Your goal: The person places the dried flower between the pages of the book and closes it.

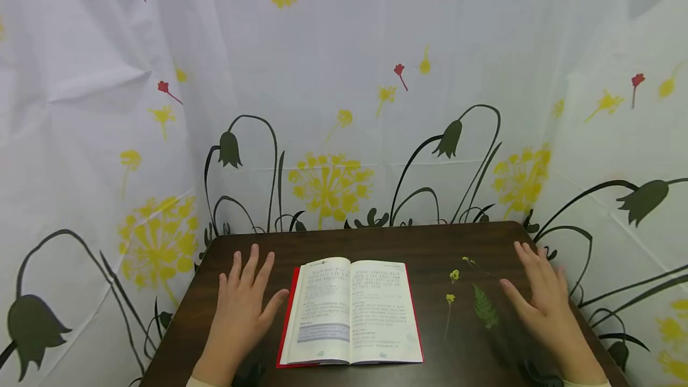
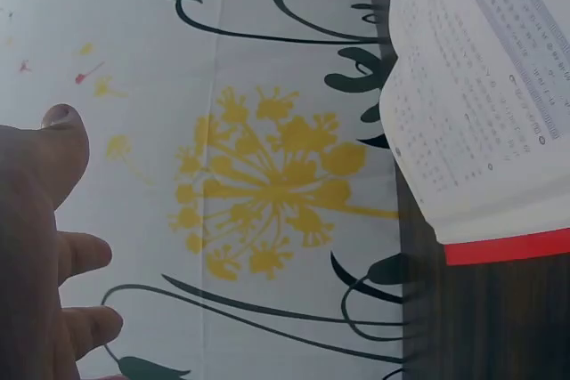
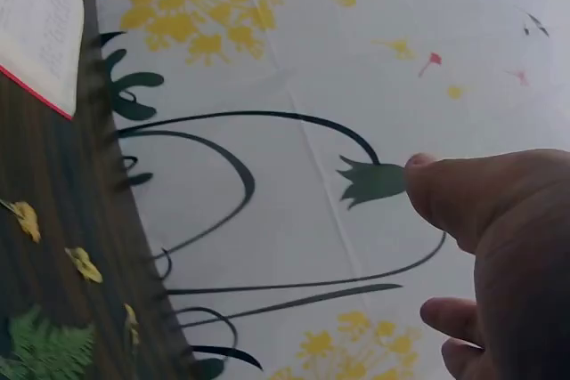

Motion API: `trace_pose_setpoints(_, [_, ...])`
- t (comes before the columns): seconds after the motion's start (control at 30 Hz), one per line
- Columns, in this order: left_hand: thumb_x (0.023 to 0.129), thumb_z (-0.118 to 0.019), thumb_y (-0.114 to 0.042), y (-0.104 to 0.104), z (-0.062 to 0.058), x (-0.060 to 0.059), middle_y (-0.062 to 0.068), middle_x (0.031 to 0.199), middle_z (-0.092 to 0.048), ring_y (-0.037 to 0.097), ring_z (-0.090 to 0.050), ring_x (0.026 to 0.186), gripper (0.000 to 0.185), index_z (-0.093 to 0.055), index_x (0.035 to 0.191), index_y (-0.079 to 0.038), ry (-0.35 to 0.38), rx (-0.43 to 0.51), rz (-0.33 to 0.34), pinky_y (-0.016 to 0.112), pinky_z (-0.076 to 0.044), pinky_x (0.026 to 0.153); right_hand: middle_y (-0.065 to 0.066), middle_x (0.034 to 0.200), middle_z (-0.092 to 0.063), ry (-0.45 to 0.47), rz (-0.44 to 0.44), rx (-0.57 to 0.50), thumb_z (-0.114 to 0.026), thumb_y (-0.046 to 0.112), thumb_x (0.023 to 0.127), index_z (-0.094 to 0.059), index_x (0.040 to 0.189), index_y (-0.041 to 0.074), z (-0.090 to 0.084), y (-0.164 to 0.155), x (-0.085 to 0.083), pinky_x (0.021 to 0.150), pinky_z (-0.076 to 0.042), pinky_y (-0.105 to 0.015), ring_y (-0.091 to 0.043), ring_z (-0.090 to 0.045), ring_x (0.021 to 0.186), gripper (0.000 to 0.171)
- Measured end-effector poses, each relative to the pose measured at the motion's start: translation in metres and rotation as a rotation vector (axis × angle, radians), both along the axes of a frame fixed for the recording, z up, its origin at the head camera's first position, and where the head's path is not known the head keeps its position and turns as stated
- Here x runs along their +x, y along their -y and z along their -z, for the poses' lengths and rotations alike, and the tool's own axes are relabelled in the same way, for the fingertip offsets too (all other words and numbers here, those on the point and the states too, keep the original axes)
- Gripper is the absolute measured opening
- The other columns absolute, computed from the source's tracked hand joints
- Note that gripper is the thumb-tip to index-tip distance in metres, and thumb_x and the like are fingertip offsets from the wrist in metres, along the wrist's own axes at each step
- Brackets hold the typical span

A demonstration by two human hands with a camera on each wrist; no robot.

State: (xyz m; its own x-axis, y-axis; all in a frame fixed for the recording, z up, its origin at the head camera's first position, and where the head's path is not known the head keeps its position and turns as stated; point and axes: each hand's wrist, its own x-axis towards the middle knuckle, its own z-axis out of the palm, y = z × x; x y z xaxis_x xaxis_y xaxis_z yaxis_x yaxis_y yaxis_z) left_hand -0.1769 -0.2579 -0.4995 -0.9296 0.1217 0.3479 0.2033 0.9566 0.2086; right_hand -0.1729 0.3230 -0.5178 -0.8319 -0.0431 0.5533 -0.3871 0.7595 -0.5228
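An open book (image 1: 376,309) with a red cover lies in the middle of the dark wooden table, its printed pages facing up. My left hand (image 1: 242,309) is raised at the book's left side, fingers spread and nothing in it. Over the table's right side my right hand (image 1: 548,309) is likewise spread and holds nothing. Between the book and that hand lie a green fern leaf (image 1: 485,307) and several small yellow flowers, among them a long-stemmed one (image 1: 449,299). In the right wrist view the fern leaf (image 3: 49,349) shows at the lower left corner.
A white curtain (image 1: 333,64) printed with yellow, red and dark green flowers hangs behind and beside the table (image 1: 430,240). The table's far edge runs just in front of it.
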Motion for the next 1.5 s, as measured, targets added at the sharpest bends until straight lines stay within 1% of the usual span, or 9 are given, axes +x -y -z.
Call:
trace_pose_setpoints(0.1, [0.105,-0.066,-0.057,-0.003,0.002,0.003,0.016,0.184,-0.015,0.052,-0.01,0.169,0.088,-0.027,0.175,-0.022,-0.018,0.046,0.011,0.086,-0.019,0.122,-0.03,0.162,-0.048,-0.026,0.014,-0.04,-0.079,0.012,0.098,-0.043,0.167,0.014,0.004,0.014,0.006,0.121,-0.019,-0.081,-0.055,-0.034,0.156,0.078])
trace_pose_setpoints(0.2, [0.103,-0.071,-0.052,-0.012,0.009,0.004,0.018,0.183,-0.02,0.051,-0.016,0.168,0.089,-0.031,0.173,-0.015,-0.051,0.079,0.032,0.084,-0.023,0.123,-0.02,0.142,-0.062,0.003,0.04,-0.088,-0.076,0.009,0.1,-0.055,0.157,0.009,0.015,0.035,0.009,0.106,-0.043,-0.051,-0.036,-0.055,0.131,0.06])
trace_pose_setpoints(0.27, [0.102,-0.075,-0.046,-0.024,0.016,0.003,0.019,0.181,-0.026,0.051,-0.021,0.167,0.088,-0.034,0.17,-0.01,-0.077,0.091,0.061,0.082,-0.027,0.123,-0.011,0.124,-0.069,0.087,0.059,-0.139,-0.074,0.013,0.104,-0.06,0.148,0.009,0.028,0.05,0.01,0.088,-0.048,-0.032,-0.019,-0.062,0.11,0.047])
trace_pose_setpoints(0.37, [0.099,-0.079,-0.04,-0.049,0.03,0.004,0.021,0.176,-0.037,0.051,-0.03,0.163,0.083,-0.042,0.165,-0.006,-0.097,0.109,0.134,0.08,-0.031,0.123,0.001,0.101,-0.069,0.328,0.085,-0.203,-0.071,0.024,0.108,-0.059,0.143,0.011,0.053,0.071,0.012,0.067,-0.048,-0.023,-0.005,-0.06,0.082,0.039])
trace_pose_setpoints(0.47, [0.1,-0.078,-0.038,-0.075,0.048,0.007,0.019,0.172,-0.045,0.05,-0.036,0.161,0.078,-0.047,0.163,-0.005,-0.015,0.13,0.235,0.077,-0.033,0.123,0.003,0.091,-0.067,0.578,0.089,-0.202,-0.071,0.034,0.107,-0.053,0.142,0.009,0.079,0.088,0.016,0.066,-0.046,-0.026,-0.007,-0.057,0.072,0.046])
trace_pose_setpoints(0.57, [0.101,-0.075,-0.043,-0.095,0.067,0.01,0.015,0.173,-0.045,0.05,-0.033,0.163,0.077,-0.047,0.164,-0.008,0.178,0.148,0.327,0.081,-0.028,0.123,0.002,0.086,-0.062,0.695,0.077,-0.154,-0.074,0.033,0.105,-0.05,0.141,0.007,0.098,0.097,0.018,0.062,-0.044,-0.028,-0.012,-0.055,0.067,0.051])
trace_pose_setpoints(0.73, [0.099,-0.072,-0.057,-0.107,0.094,0.013,0.009,0.181,-0.03,0.056,-0.017,0.166,0.08,-0.047,0.166,-0.022,0.434,0.142,0.349,0.096,-0.012,0.114,0.001,0.078,-0.057,0.692,0.071,-0.128,-0.079,0.025,0.1,-0.052,0.136,0.008,0.107,0.1,0.017,0.058,-0.039,-0.029,-0.014,-0.05,0.062,0.048])
trace_pose_setpoints(0.9, [0.101,-0.065,-0.066,-0.109,0.112,0.011,0.007,0.186,-0.009,0.059,0.003,0.167,0.083,-0.036,0.171,-0.033,0.533,0.17,0.328,0.098,0.003,0.111,0.002,0.075,-0.056,0.695,0.056,-0.119,-0.079,0.023,0.1,-0.055,0.142,0.012,0.106,0.097,0.016,0.055,-0.038,-0.028,-0.013,-0.048,0.059,0.049])
trace_pose_setpoints(1.5, [0.101,-0.065,-0.066,-0.117,0.107,0.006,0.006,0.187,-0.001,0.055,0.009,0.168,0.085,-0.032,0.172,-0.035,0.597,0.191,0.286,0.094,0.008,0.115,0.002,0.076,-0.055,0.681,0.039,-0.081,-0.079,0.025,0.101,-0.065,0.137,0.011,0.105,0.098,0.016,0.058,-0.038,-0.03,-0.014,-0.047,0.063,0.041])
